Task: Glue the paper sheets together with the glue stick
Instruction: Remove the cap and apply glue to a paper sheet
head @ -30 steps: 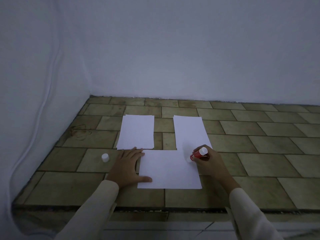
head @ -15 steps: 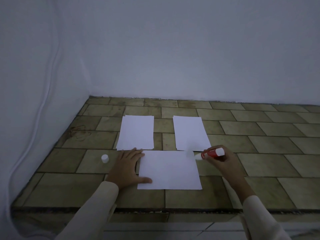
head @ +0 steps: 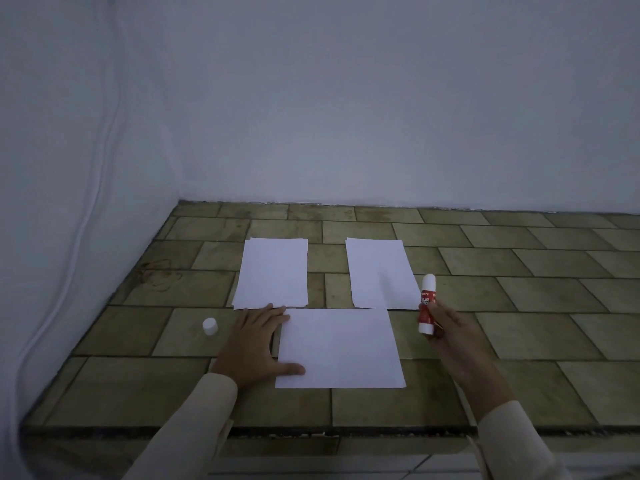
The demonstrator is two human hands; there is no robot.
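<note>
A white sheet (head: 341, 348) lies landscape on the tiled surface in front of me. My left hand (head: 254, 344) lies flat at its left edge, thumb on the paper. Behind it rest a left paper stack (head: 272, 273) and a right sheet (head: 379, 271), both portrait. My right hand (head: 450, 332) holds the red and white glue stick (head: 427, 303) upright, off the right side of the near sheet, beside the right sheet's lower corner. The white cap (head: 210, 326) stands on the tiles left of my left hand.
The tiled surface (head: 519, 306) meets white walls at the back and left. A white cable (head: 79, 237) runs down the left wall. The surface's front edge (head: 311, 433) drops off near my sleeves.
My right hand has lifted the glue stick off the near sheet's upper right corner, moved it right and turned it upright. My left hand has stayed in place.
</note>
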